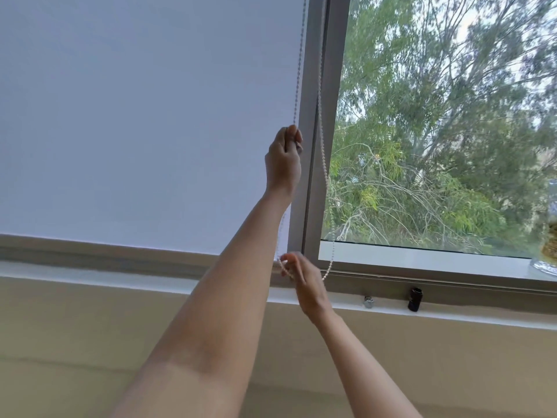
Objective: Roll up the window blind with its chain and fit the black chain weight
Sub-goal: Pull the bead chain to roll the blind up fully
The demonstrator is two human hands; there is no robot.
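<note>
Beaded chain (323, 152) pinched in raised left hand (284, 159) and lower right hand (304, 282).

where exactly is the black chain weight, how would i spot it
Find the uncovered window pane showing green trees, then drop to the white sill ledge beneath its frame. The small black cylindrical chain weight stands upright there, right of a smaller shiny silver metal fitting; it is the only black thing on the ledge.

No readable text, label, brand, number or sign anywhere: none on the white blind (144, 116), nor on the small black weight (415, 299) on the sill at lower right.
</note>
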